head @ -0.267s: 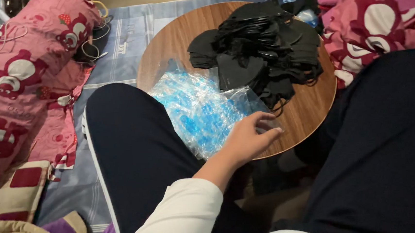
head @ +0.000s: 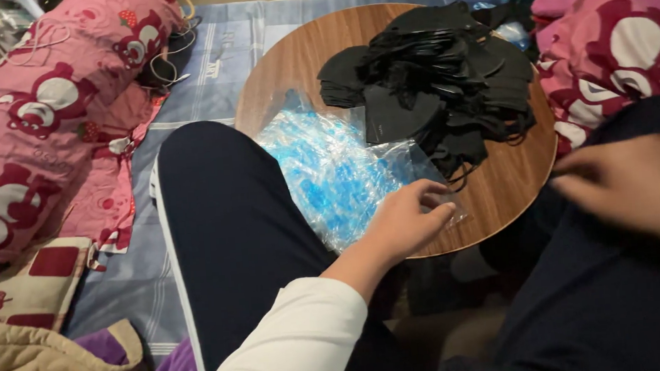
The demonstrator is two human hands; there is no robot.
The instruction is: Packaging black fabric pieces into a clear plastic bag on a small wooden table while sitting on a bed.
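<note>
A blue checked blanket [head: 220, 46] covers the floor, with a pink bear-print quilt [head: 39, 128] bunched along one side and the person's dark-trousered legs [head: 225, 231] stretched across it. Between the knees stands a round wooden table [head: 512, 188]. On its far half lies a loose heap of black face masks [head: 435, 77], their ear loops tangled and trailing toward the rim. On the near edge sits a stack of clear plastic sleeves with blue print [head: 329, 170], partly overhanging the table. The left hand [head: 406, 223] rests on the stack's near corner, fingertips pinched on the top sleeve. The right hand [head: 639, 183] hovers above the right knee, blurred, so I cannot tell how its fingers stand. The slippery sleeves could easily slide off the edge if several lift together, and tangled loops may drag extra masks along.
</note>
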